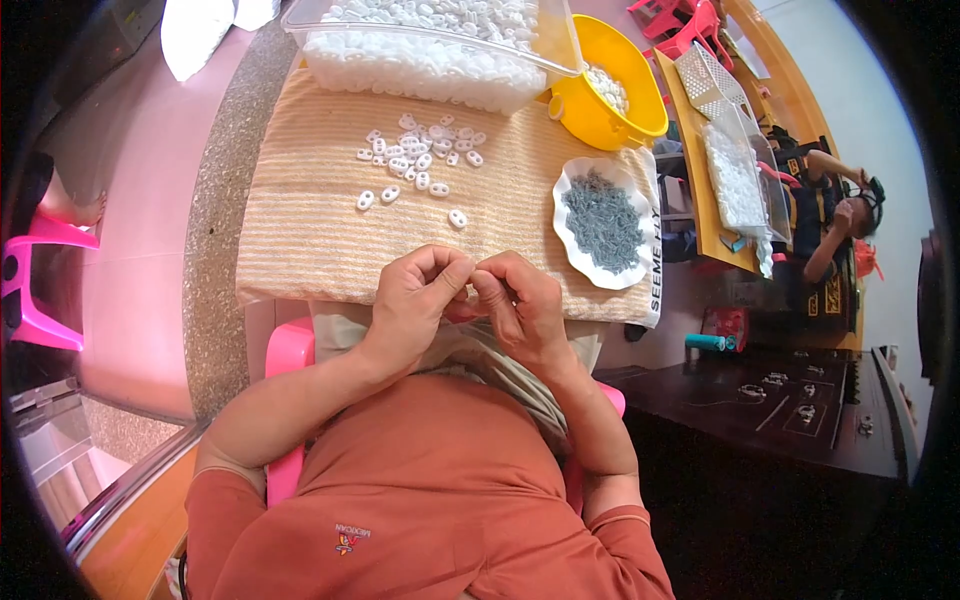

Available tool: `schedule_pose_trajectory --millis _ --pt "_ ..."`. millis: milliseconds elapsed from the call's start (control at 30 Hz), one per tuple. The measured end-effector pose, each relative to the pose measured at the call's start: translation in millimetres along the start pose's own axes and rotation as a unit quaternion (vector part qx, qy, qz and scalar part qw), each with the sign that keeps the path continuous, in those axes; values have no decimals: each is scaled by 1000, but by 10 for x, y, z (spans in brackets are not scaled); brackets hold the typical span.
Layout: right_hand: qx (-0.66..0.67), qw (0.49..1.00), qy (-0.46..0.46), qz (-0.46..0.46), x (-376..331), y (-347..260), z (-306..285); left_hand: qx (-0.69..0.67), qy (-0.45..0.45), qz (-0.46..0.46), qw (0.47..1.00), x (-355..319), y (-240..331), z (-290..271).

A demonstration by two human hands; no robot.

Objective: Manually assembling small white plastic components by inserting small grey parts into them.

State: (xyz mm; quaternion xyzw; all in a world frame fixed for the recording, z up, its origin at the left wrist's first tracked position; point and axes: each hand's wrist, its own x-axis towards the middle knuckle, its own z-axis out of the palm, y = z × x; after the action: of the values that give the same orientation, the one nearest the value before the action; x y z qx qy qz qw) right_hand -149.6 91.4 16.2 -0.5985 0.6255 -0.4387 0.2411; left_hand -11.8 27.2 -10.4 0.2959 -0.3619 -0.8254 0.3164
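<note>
Together, left hand (412,298) and right hand (530,305) pinch something hidden or nothing at all; I cannot tell

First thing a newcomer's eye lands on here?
Probably the bright yellow bucket at the table's far right corner, beside a clear bin heaped with white pieces. Next, the scalloped white dish of dark grey bits on the right. Then the left hand and right hand, fingertips together at the near edge, below scattered white two-holed pieces.
</note>
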Motion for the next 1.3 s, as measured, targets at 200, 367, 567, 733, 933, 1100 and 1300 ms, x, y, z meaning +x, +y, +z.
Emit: schedule_pose_trajectory --millis 200,367,567,733,933,1100,1300 --pt "-15 1000 1 -18 -10 53 5 6 3 8 1000 4 0 1" --pt "-96 987 20 -127 37 72 -12 21 14 -2 1000 -7 21 21" --pt "-165 971 11 -170 43 79 -68 51 25 8 998 2 3 15" --pt "-207 957 18 -201 56 16 -76 34 14 -7 999 8 -9 -6" --pt "-207 957 12 -201 36 86 -78 16 -19 -23 999 0 12 -13" --pt "-213 956 27 -199 42 98 -88 13 -17 -34 999 -4 38 -5" --pt "-247 952 79 -165 151 228 -146 15 -21 -41 999 12 5 -32"
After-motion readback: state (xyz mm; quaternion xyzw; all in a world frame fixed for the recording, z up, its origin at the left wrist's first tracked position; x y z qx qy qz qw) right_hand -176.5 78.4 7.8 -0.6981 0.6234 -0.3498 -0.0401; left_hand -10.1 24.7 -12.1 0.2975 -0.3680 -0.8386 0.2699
